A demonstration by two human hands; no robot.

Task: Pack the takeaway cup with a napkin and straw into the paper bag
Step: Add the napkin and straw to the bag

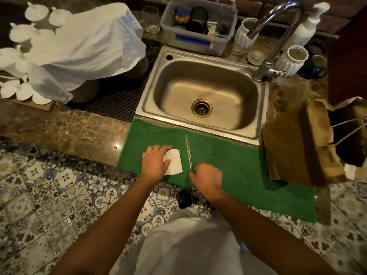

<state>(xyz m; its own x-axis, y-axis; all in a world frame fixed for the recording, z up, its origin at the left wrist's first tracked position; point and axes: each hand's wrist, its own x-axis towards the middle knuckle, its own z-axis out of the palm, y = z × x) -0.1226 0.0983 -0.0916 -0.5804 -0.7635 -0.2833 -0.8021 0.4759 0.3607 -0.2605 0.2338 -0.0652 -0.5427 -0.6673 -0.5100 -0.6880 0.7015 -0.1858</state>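
while paper bag gapes, contents unclear

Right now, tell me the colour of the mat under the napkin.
Green; the mat shows plainly in the head view, beneath the white napkin.

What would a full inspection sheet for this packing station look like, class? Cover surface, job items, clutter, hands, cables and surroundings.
Surface: green mat on a marble counter, in front of the sink.
Job items: napkin and wrapped straw lie on the mat; paper bag at the right, open; no takeaway cup visible.
Clutter: cloth-covered crockery, plastic tub, glass, white vases, soap pump.
Hands: left hand rests on the napkin; right hand at the straw's near end, grip unclear.
Cables: nothing seen.
Surroundings: patterned tile floor, brick wall behind.
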